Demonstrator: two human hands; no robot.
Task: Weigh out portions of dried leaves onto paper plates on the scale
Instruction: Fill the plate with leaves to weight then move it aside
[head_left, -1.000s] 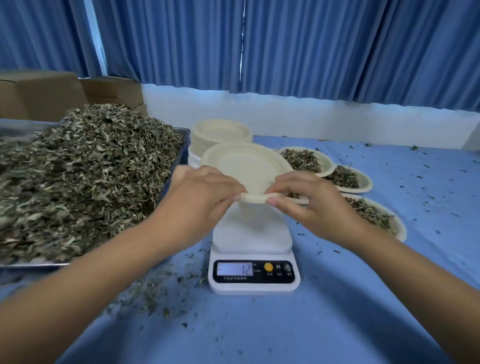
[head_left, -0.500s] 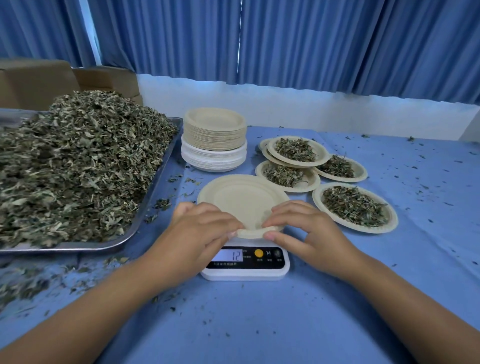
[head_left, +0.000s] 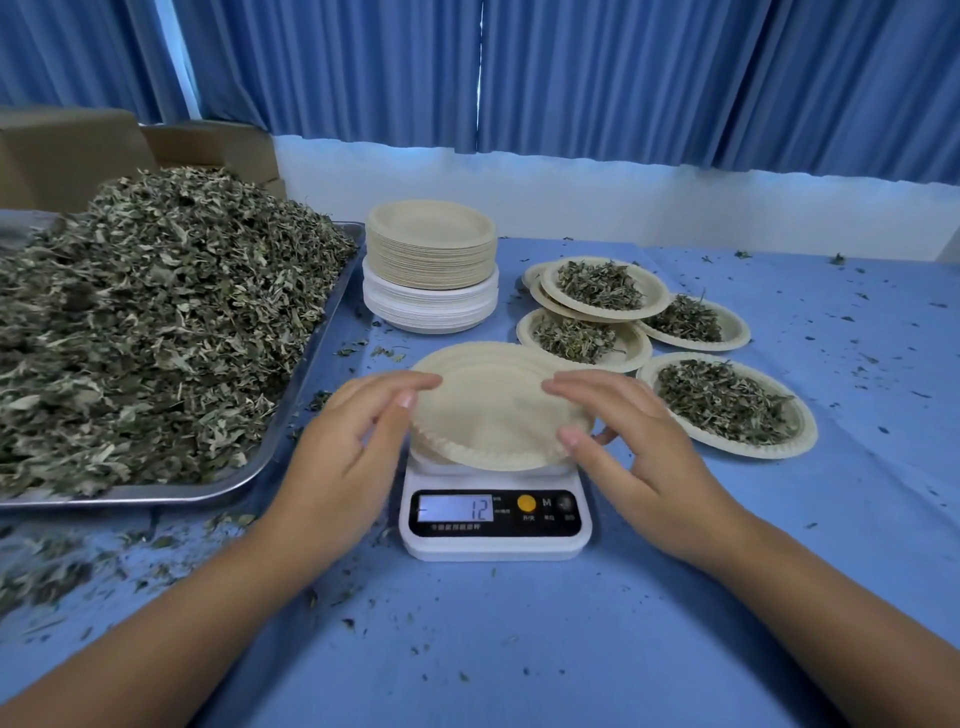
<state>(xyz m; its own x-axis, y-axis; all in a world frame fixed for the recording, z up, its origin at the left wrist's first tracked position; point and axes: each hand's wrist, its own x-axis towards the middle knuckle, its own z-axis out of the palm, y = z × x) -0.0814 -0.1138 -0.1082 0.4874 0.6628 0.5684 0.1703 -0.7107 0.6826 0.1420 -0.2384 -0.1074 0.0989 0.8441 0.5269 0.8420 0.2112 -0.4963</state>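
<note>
Now steadying an empty paper plate (head_left: 498, 410) on the scale (head_left: 493, 540), touching its rim with slack-fingered left hand (head_left: 348, 441) at nine o'clock, right hand (head_left: 644, 447) at three. Showing several filled plates (head_left: 748, 453) at two o'clock; not yet scooping dried leaves (head_left: 156, 322) heaped at ten.

We see blue curtains (head_left: 649, 78) over a white wall (head_left: 675, 208) at the back, and two cardboard boxes (head_left: 67, 156) at the left.
</note>
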